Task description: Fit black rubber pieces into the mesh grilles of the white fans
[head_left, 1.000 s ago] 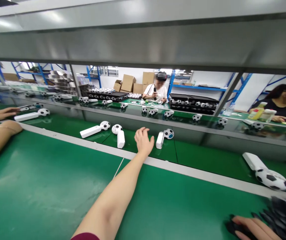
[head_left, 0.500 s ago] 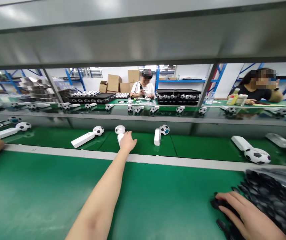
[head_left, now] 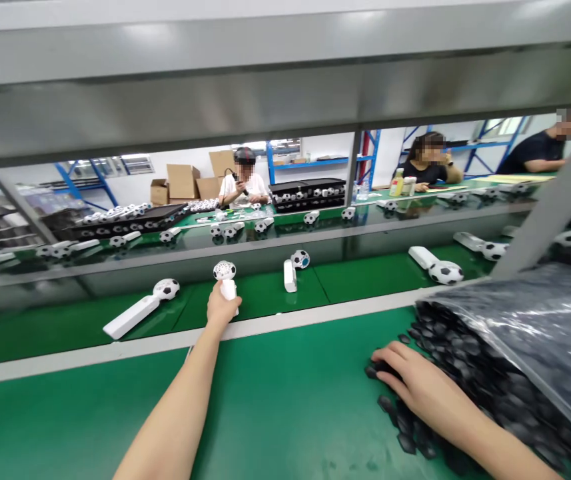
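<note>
My left hand point(head_left: 222, 308) is wrapped round the white handle of a handheld fan point(head_left: 224, 271) with a soccer-ball head, over the dark green belt. At the right, my right hand point(head_left: 410, 380) has its thumb and fingertips closed on a small black plastic piece point(head_left: 371, 371). Loose black pieces point(head_left: 458, 347) lie in a heap beside and beneath that hand, spilling from a clear plastic bag point(head_left: 530, 320). Another fan point(head_left: 290, 275) rests on the belt just right of my left hand, and a longer-looking one point(head_left: 135, 315) lies to its left.
A pale rail point(head_left: 315, 320) divides the green worktop point(head_left: 285, 400) from the belt point(head_left: 350, 279). More fans point(head_left: 445, 271) lie along the belt at right. A metal shelf point(head_left: 265, 93) spans overhead, with a slanted post point(head_left: 545, 200) at right. Several people sit across the line.
My left hand has closed round the fan's handle and turned it more upright. The view has swung right, showing more of the bag. My right hand stays at the black pieces.
</note>
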{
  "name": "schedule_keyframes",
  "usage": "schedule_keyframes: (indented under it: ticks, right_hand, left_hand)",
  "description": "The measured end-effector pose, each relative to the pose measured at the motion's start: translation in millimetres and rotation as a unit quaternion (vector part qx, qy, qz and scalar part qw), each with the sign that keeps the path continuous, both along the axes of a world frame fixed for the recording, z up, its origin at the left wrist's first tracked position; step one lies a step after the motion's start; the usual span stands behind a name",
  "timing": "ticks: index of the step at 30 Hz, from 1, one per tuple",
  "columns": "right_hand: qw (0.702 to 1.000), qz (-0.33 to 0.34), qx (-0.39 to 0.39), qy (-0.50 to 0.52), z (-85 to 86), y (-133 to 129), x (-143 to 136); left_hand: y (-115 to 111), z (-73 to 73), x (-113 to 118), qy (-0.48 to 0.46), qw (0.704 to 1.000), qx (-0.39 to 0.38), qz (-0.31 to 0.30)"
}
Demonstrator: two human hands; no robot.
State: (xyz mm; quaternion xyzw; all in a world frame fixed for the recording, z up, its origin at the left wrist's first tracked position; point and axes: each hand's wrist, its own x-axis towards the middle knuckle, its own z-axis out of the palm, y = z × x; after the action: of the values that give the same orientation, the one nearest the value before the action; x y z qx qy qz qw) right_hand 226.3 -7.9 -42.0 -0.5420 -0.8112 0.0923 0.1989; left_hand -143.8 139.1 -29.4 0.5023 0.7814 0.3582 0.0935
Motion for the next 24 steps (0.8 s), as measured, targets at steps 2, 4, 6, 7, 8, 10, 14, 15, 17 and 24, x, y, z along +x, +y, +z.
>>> schedule_keyframes:
  ticks: [2,4,6,7,8,10,14,15,17,24]
  right_hand:
    - [0.999,-0.011,0.042,0.020,3.6,0,-2]
    - [0.993,-0.031,0.091,0.068,10.0,-1,-4]
    - [0.982,-0.037,0.106,0.149,18.3,-3,-7]
    - [0.973,-0.037,0.097,0.204,22.8,-5,-9]
    - [0.960,-0.030,0.076,0.266,27.3,-6,-11]
    - [0.919,-0.017,0.026,0.393,36.2,-10,-15]
    - [0.839,-0.029,0.004,0.543,51.7,-15,-21]
    - [0.825,-0.034,-0.002,0.564,54.7,-16,-22]
    - [0.795,-0.023,-0.029,0.606,59.0,-18,-23]
    - [0.705,0.084,-0.105,0.697,61.1,-22,-22]
  left_hand:
    - [-15,3.5,27,0.004,0.998,0.035,-0.052]
    - [-36,7.3,59,0.015,0.991,0.068,-0.116]
    - [-61,10.0,93,0.033,0.970,0.112,-0.214]
    - [-75,10.7,109,0.042,0.953,0.133,-0.268]
    - [-88,10.9,123,0.052,0.934,0.151,-0.321]
    - [-116,10.0,147,0.072,0.893,0.167,-0.411]
    - [-162,7.7,173,0.069,0.842,0.160,-0.511]
    - [-171,8.0,177,0.049,0.842,0.156,-0.514]
    - [-184,10.8,183,-0.038,0.863,0.122,-0.488]
    - [-197,33.9,186,-0.454,0.712,-0.285,-0.454]
